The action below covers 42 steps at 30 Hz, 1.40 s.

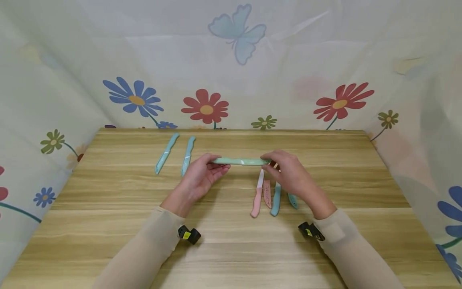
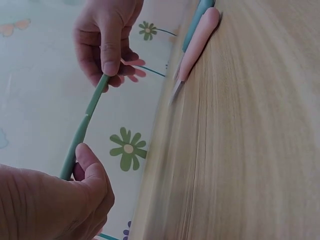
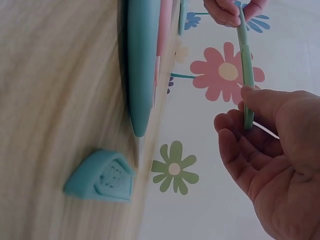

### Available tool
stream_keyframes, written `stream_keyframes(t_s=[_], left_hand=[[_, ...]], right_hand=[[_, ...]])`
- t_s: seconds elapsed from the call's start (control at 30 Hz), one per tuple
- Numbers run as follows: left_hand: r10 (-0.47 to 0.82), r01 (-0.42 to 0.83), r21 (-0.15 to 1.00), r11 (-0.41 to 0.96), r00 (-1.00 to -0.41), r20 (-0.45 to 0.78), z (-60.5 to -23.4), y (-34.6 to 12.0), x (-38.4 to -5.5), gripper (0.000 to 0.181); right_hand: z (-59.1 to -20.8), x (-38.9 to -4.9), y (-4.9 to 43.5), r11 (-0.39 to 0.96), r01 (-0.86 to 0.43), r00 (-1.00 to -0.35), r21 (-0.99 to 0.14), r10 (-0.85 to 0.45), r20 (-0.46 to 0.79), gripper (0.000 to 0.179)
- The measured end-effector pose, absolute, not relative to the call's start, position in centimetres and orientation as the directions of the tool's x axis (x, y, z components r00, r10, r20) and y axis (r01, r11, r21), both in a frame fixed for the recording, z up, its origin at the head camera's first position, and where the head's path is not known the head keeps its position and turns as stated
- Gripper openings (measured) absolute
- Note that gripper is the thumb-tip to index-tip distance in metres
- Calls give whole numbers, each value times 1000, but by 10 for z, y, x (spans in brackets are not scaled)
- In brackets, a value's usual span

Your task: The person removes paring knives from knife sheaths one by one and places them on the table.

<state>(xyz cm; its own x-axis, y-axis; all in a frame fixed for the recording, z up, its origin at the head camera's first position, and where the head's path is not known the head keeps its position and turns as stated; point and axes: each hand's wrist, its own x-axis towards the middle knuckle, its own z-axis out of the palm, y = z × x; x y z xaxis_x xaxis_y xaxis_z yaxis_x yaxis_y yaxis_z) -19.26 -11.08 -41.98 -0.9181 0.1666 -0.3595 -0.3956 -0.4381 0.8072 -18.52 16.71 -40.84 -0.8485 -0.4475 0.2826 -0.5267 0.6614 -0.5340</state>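
A pale green knife with a sheath over its blade (image 1: 242, 161) is held level above the table, spanning both hands. My left hand (image 1: 199, 176) pinches its handle end between thumb and fingers. At the other end my right hand (image 1: 291, 175) pinches the sheath's tip, plainly seen in the right wrist view. Below and near the right hand lie a pink knife (image 1: 257, 200) with bare blade, a pink sheath (image 1: 267, 194), a blue knife (image 1: 276, 200) and a teal sheath (image 3: 102, 177). The right hand partly hides the blue knife and teal sheath in the head view.
Two sheathed blue knives, one farther left (image 1: 167, 153) and one beside it (image 1: 189, 154), lie at the back left of the wooden table (image 1: 231, 245). The left hand covers part of the nearer one. Flower-printed cloth (image 1: 285, 72) surrounds the table's back and sides.
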Motion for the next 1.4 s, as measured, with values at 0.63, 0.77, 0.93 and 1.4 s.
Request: stream_keyframes(t_s=[0.63, 0.77, 0.93, 1.4], left_hand=[[134, -295, 904, -310, -955, -266, -411, -113, -193, 31], [107, -215, 965, -149, -974, -200, -408, -115, -194, 40], [86, -55, 990, 132, -994, -67, -405, -118, -193, 46], [286, 393, 457, 798, -914, 287, -400, -110, -183, 71]], right_hand=[[-406, -188, 168, 651, -567, -824, -505, -451, 344, 26], [-405, -187, 168, 647, -571, -821, -506, -453, 347, 26], [-404, -187, 168, 644, -575, -818, -504, -452, 356, 26], [-404, -188, 166, 651, -570, -821, -501, -458, 340, 24]])
